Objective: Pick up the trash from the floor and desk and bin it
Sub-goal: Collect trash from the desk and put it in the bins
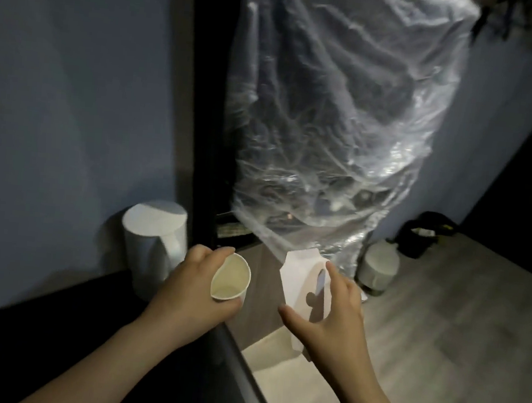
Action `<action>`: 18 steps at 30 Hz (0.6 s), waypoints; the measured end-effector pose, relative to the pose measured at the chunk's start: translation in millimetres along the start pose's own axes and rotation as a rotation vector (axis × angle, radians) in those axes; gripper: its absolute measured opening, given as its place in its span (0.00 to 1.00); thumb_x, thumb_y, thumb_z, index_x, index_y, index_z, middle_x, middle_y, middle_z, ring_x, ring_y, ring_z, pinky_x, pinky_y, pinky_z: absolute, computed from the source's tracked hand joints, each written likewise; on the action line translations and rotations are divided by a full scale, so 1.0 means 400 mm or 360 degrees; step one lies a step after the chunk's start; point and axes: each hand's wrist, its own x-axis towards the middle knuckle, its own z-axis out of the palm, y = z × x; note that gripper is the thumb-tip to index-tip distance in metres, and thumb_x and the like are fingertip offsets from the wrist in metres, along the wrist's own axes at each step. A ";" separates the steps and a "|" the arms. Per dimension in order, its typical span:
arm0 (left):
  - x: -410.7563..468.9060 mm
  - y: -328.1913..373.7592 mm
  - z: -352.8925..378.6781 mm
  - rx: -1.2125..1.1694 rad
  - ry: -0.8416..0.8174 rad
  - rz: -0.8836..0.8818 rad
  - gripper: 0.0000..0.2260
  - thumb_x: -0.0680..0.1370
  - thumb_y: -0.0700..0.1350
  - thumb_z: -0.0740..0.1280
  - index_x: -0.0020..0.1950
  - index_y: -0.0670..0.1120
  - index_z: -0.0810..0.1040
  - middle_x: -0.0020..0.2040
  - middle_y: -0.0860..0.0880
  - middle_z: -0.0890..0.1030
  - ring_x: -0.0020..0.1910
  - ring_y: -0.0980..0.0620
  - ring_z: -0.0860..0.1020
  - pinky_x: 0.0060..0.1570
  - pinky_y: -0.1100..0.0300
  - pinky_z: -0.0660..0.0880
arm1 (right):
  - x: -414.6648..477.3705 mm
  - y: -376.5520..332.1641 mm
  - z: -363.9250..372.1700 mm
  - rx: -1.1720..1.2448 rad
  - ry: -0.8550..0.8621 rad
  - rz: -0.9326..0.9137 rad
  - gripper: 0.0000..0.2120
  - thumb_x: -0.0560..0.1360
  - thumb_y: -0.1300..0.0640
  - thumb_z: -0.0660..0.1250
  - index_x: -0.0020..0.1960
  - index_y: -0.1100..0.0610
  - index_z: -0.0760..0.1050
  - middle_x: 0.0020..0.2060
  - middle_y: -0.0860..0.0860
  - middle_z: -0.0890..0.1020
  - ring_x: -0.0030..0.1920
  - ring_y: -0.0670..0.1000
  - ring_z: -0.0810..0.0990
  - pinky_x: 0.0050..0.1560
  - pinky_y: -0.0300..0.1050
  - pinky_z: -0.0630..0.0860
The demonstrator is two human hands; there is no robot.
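Note:
My left hand (191, 291) grips a squashed paper cup (231, 277) by its rim, the pale inside facing up. My right hand (331, 318) holds a white paper box (299, 282) with a cut-out handle, thumb below and fingers over its right side. Both hands are held over the edge of the dark desk (49, 343). A small round bin (378, 267) stands on the floor ahead to the right. A second bin with a black bag (424, 232) sits further back by the wall.
A white kettle (157, 239) stands on the desk at the wall, left of my left hand. A large clear plastic cover (341, 111) hangs over dark things ahead. The wooden floor (440, 332) stretches to the right.

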 end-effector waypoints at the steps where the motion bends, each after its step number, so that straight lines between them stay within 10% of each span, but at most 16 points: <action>1: 0.011 0.056 0.029 -0.0011 -0.0016 0.0052 0.33 0.66 0.54 0.73 0.70 0.57 0.66 0.60 0.55 0.68 0.59 0.53 0.73 0.58 0.61 0.70 | -0.002 0.017 -0.063 0.0005 0.0046 0.0035 0.48 0.58 0.39 0.73 0.74 0.41 0.56 0.55 0.36 0.62 0.56 0.30 0.63 0.50 0.40 0.77; 3: 0.037 0.166 0.081 -0.0041 -0.0060 0.0158 0.34 0.65 0.55 0.74 0.70 0.57 0.67 0.60 0.54 0.68 0.59 0.52 0.73 0.57 0.61 0.70 | -0.006 0.050 -0.185 -0.0035 0.0175 0.0079 0.48 0.58 0.38 0.72 0.74 0.40 0.56 0.55 0.35 0.61 0.57 0.33 0.64 0.50 0.50 0.78; 6: 0.076 0.320 0.151 -0.0100 -0.0158 0.0340 0.37 0.63 0.57 0.73 0.71 0.56 0.67 0.59 0.53 0.67 0.60 0.53 0.71 0.58 0.61 0.68 | -0.016 0.102 -0.349 -0.0075 0.0410 0.0092 0.48 0.57 0.37 0.71 0.74 0.41 0.57 0.55 0.34 0.61 0.58 0.34 0.63 0.56 0.37 0.67; 18: 0.281 0.803 0.393 -0.0341 -0.0268 0.0946 0.36 0.62 0.62 0.66 0.70 0.60 0.66 0.56 0.57 0.67 0.52 0.59 0.69 0.48 0.65 0.63 | 0.079 0.230 -0.835 -0.0367 0.1018 0.0178 0.47 0.63 0.41 0.74 0.76 0.44 0.55 0.68 0.43 0.61 0.69 0.50 0.65 0.64 0.45 0.68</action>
